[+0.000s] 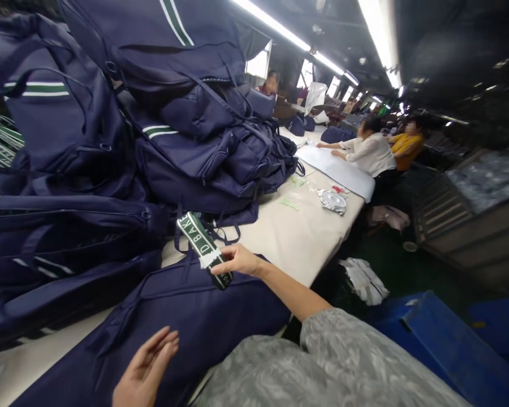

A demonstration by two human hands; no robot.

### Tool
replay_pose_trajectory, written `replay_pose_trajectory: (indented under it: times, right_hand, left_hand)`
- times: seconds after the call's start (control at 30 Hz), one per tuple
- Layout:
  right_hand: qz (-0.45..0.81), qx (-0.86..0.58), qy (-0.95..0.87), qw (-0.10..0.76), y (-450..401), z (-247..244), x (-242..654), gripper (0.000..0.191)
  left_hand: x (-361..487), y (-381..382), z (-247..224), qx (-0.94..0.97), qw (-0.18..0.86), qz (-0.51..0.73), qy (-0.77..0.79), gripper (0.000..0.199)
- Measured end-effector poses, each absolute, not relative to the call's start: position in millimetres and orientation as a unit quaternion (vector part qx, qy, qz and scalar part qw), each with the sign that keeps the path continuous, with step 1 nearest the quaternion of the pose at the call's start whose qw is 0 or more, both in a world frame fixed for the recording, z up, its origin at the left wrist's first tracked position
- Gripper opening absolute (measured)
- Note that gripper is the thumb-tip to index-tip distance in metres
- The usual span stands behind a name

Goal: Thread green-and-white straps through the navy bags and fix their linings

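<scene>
Between the thumb and fingers of my right hand (240, 261) is a folded green webbing strap (200, 240) with white edges and white letters, wrapped at its middle by a white band. I hold it above a navy blue bag (186, 311) that lies flat along the table's near edge. Low over the same bag, my left hand (146, 367) has its fingers stretched out and nothing in it. Thin dark cords from the bag show behind the strap.
Navy bags with green-and-white stripes form a tall pile (195, 113) on the cream table (288, 243). A roll of clear tape (333, 200) lies farther along. Two people stand at the table's far right side. Blue bins (445, 345) and a wooden crate (462, 220) are to the right.
</scene>
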State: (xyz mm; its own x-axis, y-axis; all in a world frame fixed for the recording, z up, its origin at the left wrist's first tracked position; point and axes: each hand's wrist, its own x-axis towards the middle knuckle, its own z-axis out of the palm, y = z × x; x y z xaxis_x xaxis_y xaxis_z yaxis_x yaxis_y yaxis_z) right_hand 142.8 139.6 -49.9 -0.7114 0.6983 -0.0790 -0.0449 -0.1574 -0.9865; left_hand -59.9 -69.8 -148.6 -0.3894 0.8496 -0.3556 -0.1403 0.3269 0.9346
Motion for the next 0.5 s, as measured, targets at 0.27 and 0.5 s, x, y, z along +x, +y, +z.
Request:
replay_pose_trajectory:
  times: [0.27, 0.5]
  right_hand:
    - [0.804, -0.258, -0.467, 0.263, 40, -102, 165, 0.041]
    - [0.897, -0.27, -0.274, 0.219, 8, -132, 171, 0.023]
  left_hand:
    - [10, -38, -90, 0.369, 0.499, 0.529, 0.578, 0.074]
    - [29, -61, -97, 0.353, 0.511, 0.538, 0.569, 0.079]
